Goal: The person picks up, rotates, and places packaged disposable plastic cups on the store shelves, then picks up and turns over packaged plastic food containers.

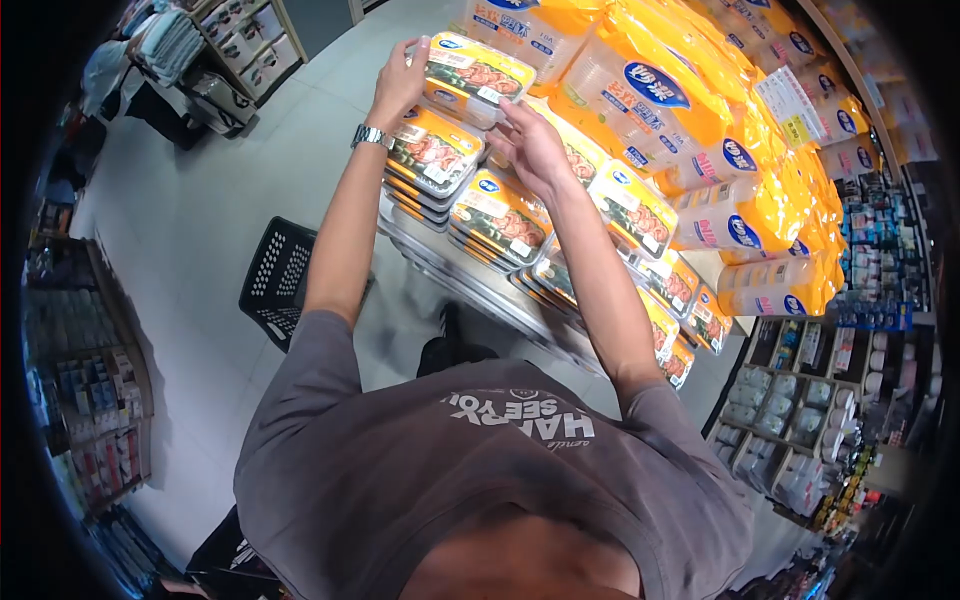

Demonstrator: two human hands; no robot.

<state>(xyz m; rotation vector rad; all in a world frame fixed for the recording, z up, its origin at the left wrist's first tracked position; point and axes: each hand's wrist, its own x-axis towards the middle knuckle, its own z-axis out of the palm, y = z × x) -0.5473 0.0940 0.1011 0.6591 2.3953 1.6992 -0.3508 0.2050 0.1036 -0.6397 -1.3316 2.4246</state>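
Near the top of the display, a pack of plastic food containers (pixel 478 75) in a yellow sleeve with a food picture sits on a stack. My left hand (pixel 402 80) grips its left end, fingers at the far corner. At its near right corner, my right hand (pixel 533 148) has its fingertips on the pack, thumb side partly hidden. Just below lies another stack of similar container packs (pixel 436 150), and beside it a third stack (pixel 500 215). Further packs (pixel 635 208) lie under and right of my right forearm.
Large orange and clear bags of cups (pixel 650 85) are piled behind the packs, with a price sign (pixel 793 105) among them. A black shopping basket (pixel 280 275) stands on the floor at left. Stocked shelves (pixel 800 400) line the right, and another person (pixel 150 100) is at upper left.
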